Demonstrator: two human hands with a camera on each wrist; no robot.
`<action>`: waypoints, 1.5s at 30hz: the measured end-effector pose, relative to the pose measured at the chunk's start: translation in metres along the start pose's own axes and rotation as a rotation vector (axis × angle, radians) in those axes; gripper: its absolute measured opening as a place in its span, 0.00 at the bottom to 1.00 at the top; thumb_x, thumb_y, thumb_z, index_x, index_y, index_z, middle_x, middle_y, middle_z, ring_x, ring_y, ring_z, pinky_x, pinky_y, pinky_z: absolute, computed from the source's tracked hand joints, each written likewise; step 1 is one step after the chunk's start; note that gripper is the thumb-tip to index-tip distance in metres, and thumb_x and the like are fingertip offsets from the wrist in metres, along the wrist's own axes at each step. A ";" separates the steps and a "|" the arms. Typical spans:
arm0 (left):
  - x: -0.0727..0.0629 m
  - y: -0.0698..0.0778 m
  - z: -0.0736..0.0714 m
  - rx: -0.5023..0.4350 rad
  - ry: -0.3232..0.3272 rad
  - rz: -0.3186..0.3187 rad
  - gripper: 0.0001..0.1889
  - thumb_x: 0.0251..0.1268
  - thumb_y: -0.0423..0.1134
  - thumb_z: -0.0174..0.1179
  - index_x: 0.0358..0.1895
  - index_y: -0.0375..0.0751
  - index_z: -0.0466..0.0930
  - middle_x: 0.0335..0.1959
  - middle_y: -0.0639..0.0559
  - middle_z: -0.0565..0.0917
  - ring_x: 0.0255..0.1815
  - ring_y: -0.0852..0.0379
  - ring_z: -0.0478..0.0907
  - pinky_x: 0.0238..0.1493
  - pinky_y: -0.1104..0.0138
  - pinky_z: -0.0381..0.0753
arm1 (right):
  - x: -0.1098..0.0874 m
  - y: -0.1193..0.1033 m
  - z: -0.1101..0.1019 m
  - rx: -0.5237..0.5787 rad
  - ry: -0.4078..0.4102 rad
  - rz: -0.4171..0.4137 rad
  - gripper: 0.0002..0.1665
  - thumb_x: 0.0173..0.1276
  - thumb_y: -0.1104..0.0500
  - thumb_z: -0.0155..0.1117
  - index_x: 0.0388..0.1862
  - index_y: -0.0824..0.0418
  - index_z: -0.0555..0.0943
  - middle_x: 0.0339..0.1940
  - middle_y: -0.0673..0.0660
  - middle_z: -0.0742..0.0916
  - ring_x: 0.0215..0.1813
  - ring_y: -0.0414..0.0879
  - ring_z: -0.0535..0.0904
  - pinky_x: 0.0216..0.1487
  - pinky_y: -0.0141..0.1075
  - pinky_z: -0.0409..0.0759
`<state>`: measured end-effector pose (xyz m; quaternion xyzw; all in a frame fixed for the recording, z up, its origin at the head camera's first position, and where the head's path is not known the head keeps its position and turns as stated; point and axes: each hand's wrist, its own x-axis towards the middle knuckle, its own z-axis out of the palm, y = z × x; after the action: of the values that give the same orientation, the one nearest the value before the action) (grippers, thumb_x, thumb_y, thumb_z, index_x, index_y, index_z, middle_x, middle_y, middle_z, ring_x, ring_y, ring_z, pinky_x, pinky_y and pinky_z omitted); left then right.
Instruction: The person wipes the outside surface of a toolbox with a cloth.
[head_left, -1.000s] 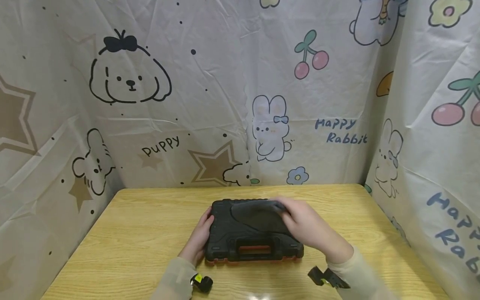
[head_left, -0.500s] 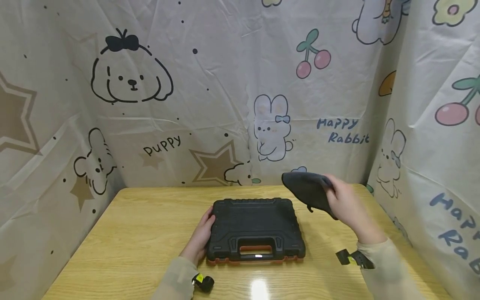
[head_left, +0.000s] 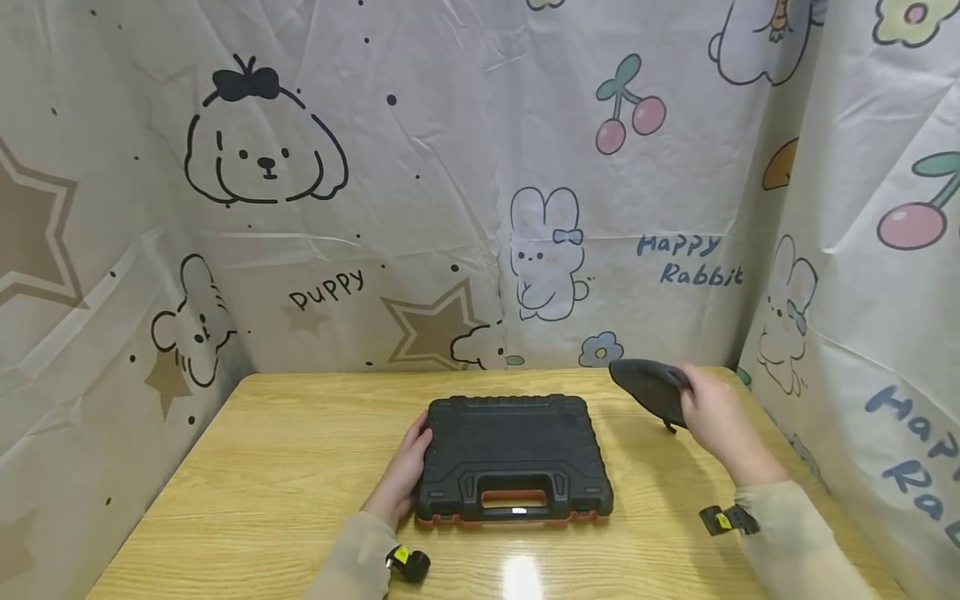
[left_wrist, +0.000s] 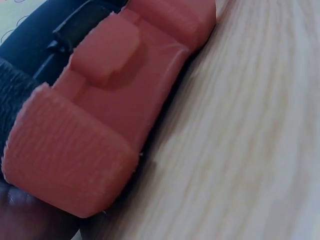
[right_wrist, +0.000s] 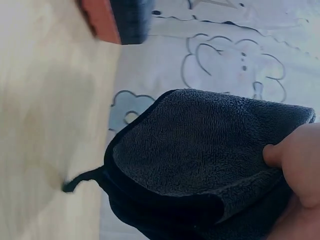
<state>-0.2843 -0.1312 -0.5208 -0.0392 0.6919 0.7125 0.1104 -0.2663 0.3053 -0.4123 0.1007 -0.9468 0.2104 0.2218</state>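
A black plastic tool case [head_left: 513, 442] with an orange-red base [left_wrist: 165, 75] lies flat on the wooden table, its handle toward me. My left hand [head_left: 405, 471] rests against its left side, fingers stretched along the edge; in the left wrist view only a dark bit of that hand shows below the case's corner. To the right of the case, my right hand [head_left: 716, 421] pinches a dark grey cloth [head_left: 651, 387] above the table. In the right wrist view the cloth hangs folded, with black edging and a small hanging loop [right_wrist: 82, 179]. The thumb [right_wrist: 295, 155] lies on the cloth.
The table [head_left: 300, 467] ends at a patterned fabric wall [head_left: 420, 208] behind it, and another fabric side [head_left: 862, 317] closes in on the right. A camera [head_left: 408, 564] is strapped to the left wrist and another camera [head_left: 727, 521] to the right.
My right hand has lifted the cloth off the case's lid and carried it right, then slightly lower. The lid is now uncovered. My left hand and the case have stayed in place.
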 end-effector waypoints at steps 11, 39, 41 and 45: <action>0.001 -0.002 0.000 0.003 -0.003 0.007 0.32 0.87 0.48 0.37 0.86 0.48 0.42 0.86 0.38 0.43 0.86 0.35 0.37 0.83 0.40 0.41 | -0.019 -0.006 0.027 -0.027 -0.089 -0.075 0.17 0.70 0.75 0.54 0.56 0.71 0.81 0.52 0.70 0.88 0.55 0.67 0.85 0.58 0.60 0.82; -0.001 -0.001 -0.001 -0.007 -0.005 0.010 0.32 0.87 0.49 0.37 0.86 0.48 0.42 0.86 0.37 0.44 0.85 0.34 0.39 0.83 0.40 0.43 | -0.059 -0.019 0.049 -0.125 -0.571 -0.135 0.26 0.73 0.73 0.55 0.68 0.61 0.81 0.67 0.63 0.83 0.68 0.63 0.80 0.68 0.57 0.77; -0.002 -0.001 0.000 -0.006 -0.006 0.012 0.32 0.87 0.49 0.37 0.86 0.48 0.42 0.86 0.37 0.43 0.85 0.34 0.39 0.82 0.40 0.42 | -0.060 -0.021 0.049 -0.150 -0.591 -0.130 0.27 0.74 0.73 0.55 0.68 0.61 0.80 0.68 0.63 0.83 0.68 0.63 0.79 0.66 0.57 0.78; -0.003 0.001 0.001 -0.006 -0.008 0.015 0.32 0.87 0.48 0.37 0.86 0.47 0.41 0.86 0.37 0.42 0.86 0.34 0.38 0.83 0.40 0.42 | -0.060 -0.025 0.048 -0.164 -0.639 -0.087 0.28 0.73 0.74 0.55 0.70 0.61 0.79 0.71 0.64 0.80 0.69 0.64 0.78 0.65 0.58 0.78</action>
<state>-0.2818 -0.1300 -0.5192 -0.0316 0.6895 0.7155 0.1078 -0.2249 0.2678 -0.4703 0.1839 -0.9770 0.0815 -0.0702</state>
